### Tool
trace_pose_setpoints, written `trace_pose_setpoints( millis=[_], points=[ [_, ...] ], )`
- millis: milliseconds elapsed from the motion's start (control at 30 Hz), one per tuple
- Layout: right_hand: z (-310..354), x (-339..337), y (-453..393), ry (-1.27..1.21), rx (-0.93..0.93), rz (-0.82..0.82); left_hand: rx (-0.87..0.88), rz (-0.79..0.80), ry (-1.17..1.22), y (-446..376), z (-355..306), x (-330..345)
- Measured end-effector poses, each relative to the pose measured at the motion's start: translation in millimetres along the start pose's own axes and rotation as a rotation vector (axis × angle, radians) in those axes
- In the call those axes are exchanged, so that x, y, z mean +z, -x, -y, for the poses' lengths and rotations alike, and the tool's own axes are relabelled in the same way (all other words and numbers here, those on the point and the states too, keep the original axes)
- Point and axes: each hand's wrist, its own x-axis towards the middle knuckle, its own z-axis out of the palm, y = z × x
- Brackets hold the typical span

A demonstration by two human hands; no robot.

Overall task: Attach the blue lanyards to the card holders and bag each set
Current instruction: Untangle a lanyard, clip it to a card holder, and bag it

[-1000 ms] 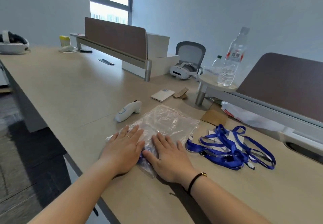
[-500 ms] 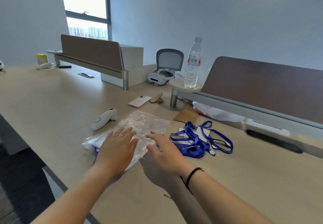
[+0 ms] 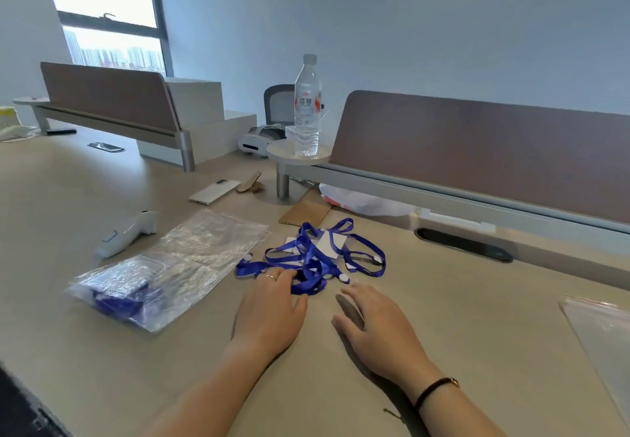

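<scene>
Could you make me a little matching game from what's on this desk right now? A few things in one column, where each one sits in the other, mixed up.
Things:
1. water bottle
2. blue lanyards
3. filled plastic bag
4. white controller

Places:
A. in a loose tangle on the desk, at the fingertips of the left hand
B. upright on the small round shelf by the divider
C. flat on the desk, left of both hands, with blue straps inside
D. on the desk just beyond the bag's far left edge

Pairs: 1-B, 2-A, 3-C, 4-D
</scene>
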Motion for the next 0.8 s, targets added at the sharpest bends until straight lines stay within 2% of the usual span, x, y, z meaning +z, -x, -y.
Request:
trace_pose_setpoints(
  millis=[267,333,467,533,667,800],
  points=[
    [-2,13,-32,0.184,0.015,0.122,0.088,-0.127,-0.047,6,-1,4],
    [1,12,-33,0.201,-0.005,0.064,0.144,-0.153,-0.041,8,-1,5],
    [0,7,-24,0.187,-0.072,-0.169,0.259,-0.169,-0.033,10,-1,7],
    [-4,6,-21,0.05,-0.049,-0.234,0.294,-0.17,-0.021,11,-2,6],
    [-3,-9,-12,-0.396,0.084,-0.27,0.317,-0.145,0.032,15,-10,0],
    [7,-40,12,-0.76,0.068,-0.204,0.33,-0.044,0.105,17,-39,-8]
  ],
)
